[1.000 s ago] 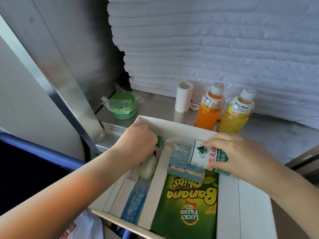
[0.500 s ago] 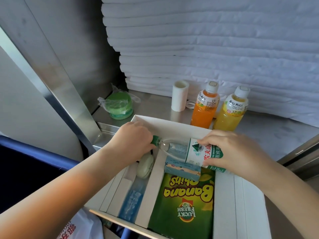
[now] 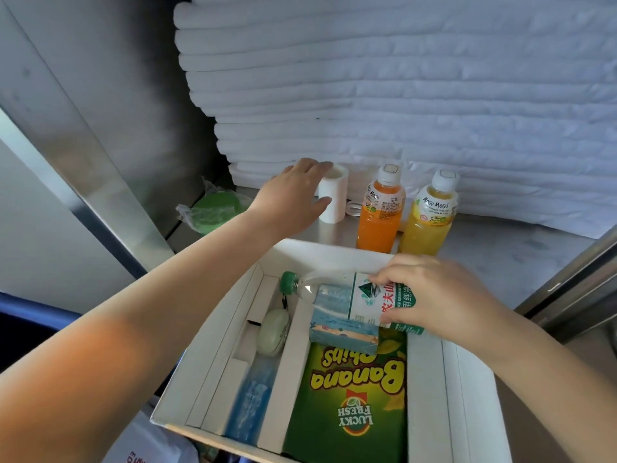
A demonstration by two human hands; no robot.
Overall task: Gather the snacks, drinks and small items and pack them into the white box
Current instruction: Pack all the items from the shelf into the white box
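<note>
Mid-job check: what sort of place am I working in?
Likely a housekeeping or linen storage nook: a tall stack of folded white linens fills the back, standing on a stainless steel shelf with a metal side wall.

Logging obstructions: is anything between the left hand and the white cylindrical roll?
Nothing visible. The open left hand is right at the white cylindrical roll, fingers near its top, thumb near its side.

Chips bag [image 3: 350, 412] in box [image 3: 334, 250]; roll [image 3: 334, 202] bhd box.
</note>
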